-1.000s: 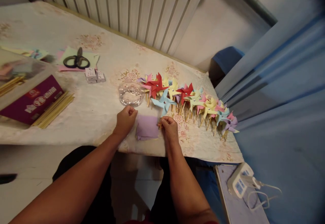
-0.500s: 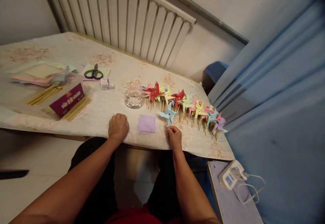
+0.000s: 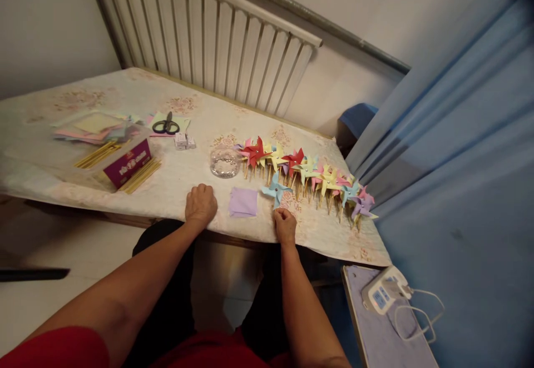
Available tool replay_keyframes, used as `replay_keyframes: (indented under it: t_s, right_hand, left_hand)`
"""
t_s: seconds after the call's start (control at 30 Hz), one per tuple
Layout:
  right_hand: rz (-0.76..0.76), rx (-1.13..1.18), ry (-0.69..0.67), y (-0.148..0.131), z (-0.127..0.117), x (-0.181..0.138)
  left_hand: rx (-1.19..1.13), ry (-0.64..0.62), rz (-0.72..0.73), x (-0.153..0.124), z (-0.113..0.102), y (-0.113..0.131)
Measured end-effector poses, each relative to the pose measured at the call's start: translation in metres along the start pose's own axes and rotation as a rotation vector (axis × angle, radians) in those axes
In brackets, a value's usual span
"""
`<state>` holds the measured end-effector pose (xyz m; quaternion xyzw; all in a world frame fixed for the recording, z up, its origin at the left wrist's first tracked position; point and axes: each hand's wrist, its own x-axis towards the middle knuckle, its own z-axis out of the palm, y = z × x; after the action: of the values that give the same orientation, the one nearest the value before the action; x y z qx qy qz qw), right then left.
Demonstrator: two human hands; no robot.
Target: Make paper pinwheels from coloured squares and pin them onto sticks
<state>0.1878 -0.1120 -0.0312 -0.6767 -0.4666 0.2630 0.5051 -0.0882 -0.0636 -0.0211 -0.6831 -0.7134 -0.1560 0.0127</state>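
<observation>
My left hand (image 3: 201, 204) rests as a loose fist near the front edge of the table (image 3: 175, 190), with nothing visible in it. My right hand (image 3: 285, 225) is closed on the stick of a light blue paper pinwheel (image 3: 275, 189), which lies by the front of a row of coloured pinwheels (image 3: 308, 173). A folded lilac paper square (image 3: 242, 202) lies between my two hands.
A clear round container (image 3: 224, 162) stands behind the lilac paper. Scissors (image 3: 166, 126), small white boxes (image 3: 184, 141), a purple box (image 3: 127, 163), wooden sticks (image 3: 142, 172) and stacked coloured paper (image 3: 95, 126) lie to the left. A radiator (image 3: 217, 34) lines the wall. A power strip (image 3: 386, 293) sits lower right.
My head has risen and drawn back, so more of the table and radiator show. My left hand has left the container and settled at the table edge. My right hand keeps the blue pinwheel.
</observation>
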Motion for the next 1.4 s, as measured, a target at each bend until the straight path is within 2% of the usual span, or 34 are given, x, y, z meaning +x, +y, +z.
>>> replay_keyframes:
  t_s: [0.63, 0.83, 1.4]
  right_hand:
    - [0.011, 0.003, 0.002, -0.010, -0.002, -0.002]
    - [0.004, -0.001, -0.005, -0.008, -0.001, -0.002]
    - [-0.006, -0.039, 0.002, 0.000, 0.001, -0.001]
  left_hand:
    - [0.032, 0.002, -0.014, 0.000, -0.003, 0.003]
    - [0.039, -0.011, -0.022, 0.000, -0.003, 0.003]
    - [0.041, 0.058, -0.006, 0.001, 0.009, -0.001]
